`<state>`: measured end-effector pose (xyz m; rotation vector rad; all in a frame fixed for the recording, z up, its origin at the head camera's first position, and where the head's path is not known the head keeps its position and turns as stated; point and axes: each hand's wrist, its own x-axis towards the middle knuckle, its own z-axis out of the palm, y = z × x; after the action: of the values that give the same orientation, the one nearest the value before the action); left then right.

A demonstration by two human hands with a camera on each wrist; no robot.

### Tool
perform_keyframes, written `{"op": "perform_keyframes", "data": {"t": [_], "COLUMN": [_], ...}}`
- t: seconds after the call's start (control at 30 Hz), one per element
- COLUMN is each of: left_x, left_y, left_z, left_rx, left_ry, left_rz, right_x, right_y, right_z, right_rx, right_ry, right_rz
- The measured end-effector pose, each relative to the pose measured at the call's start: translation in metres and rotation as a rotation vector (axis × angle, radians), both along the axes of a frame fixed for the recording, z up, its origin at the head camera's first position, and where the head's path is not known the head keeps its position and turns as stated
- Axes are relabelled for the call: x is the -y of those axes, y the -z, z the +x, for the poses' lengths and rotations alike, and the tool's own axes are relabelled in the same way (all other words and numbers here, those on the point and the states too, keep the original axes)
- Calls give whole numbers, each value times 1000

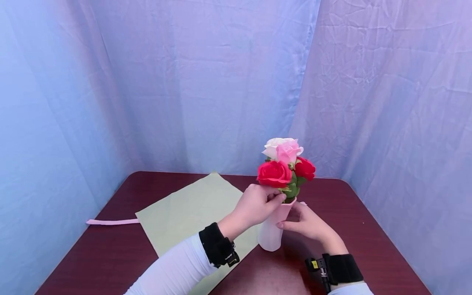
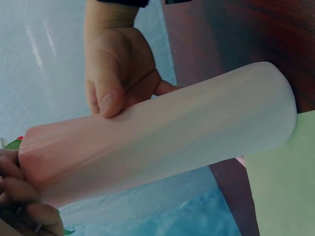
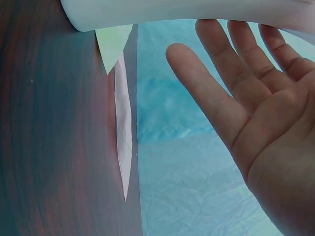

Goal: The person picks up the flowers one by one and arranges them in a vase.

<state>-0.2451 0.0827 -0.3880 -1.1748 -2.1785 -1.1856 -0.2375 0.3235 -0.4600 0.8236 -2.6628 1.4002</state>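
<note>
A tall vase [image 1: 271, 229], pink at the mouth and white toward the base, stands on the table with artificial roses [image 1: 274, 173] in it: red, pink and white blooms with green leaves. My left hand [image 1: 261, 203] is at the vase's mouth just below the front red bloom, thumb and fingers pinching the roses by their stems; the exact grip is hidden. On the vase's right side, my right hand [image 1: 309, 223] holds the upper part. Its thumb [image 2: 109, 102] lies against the vase, and the other fingers [image 3: 216, 42] reach to the far side, the lowest one apart from it.
A pale green sheet [image 1: 191, 209] lies flat on the dark red-brown table [image 1: 121, 250], left of and partly behind the vase. A pink ribbon-like strip [image 1: 112, 222] shows at the sheet's left edge. Blue-lilac curtains [image 1: 221, 82] enclose the table's back and sides.
</note>
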Motion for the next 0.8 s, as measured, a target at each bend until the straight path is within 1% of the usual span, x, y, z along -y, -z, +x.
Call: {"op": "perform_keyframes", "data": {"t": [0.13, 0.2, 0.37, 0.43, 0.5, 0.6, 0.7, 0.77, 0.8], "left_x": [0, 1, 3, 5, 8, 14, 21, 27, 30], "left_y": [0, 0, 4, 5, 7, 8, 10, 10, 10], "left_z": [1, 1, 0, -2, -3, -5, -8, -11, -11], "left_rx": [-8, -3, 4, 5, 10, 0, -17, -32, -28], "left_ry": [-21, -23, 4, 21, 42, 61, 69, 60, 57], "left_rz": [-13, -9, 15, 30, 47, 67, 78, 79, 82], "right_x": [0, 0, 0, -1, -3, -6, -9, -12, -13], "right_y": [0, 0, 1, 0, -2, -7, -13, -18, -20], "right_z": [-1, -1, -2, -1, 1, 5, 9, 11, 13], "right_rx": [-4, 1, 6, 7, 3, -20, -49, -76, -86], "right_ry": [-16, -22, -46, -39, -25, 5, 42, 72, 94], "right_rz": [-8, -15, -27, -34, -48, -67, -87, -102, -114]}}
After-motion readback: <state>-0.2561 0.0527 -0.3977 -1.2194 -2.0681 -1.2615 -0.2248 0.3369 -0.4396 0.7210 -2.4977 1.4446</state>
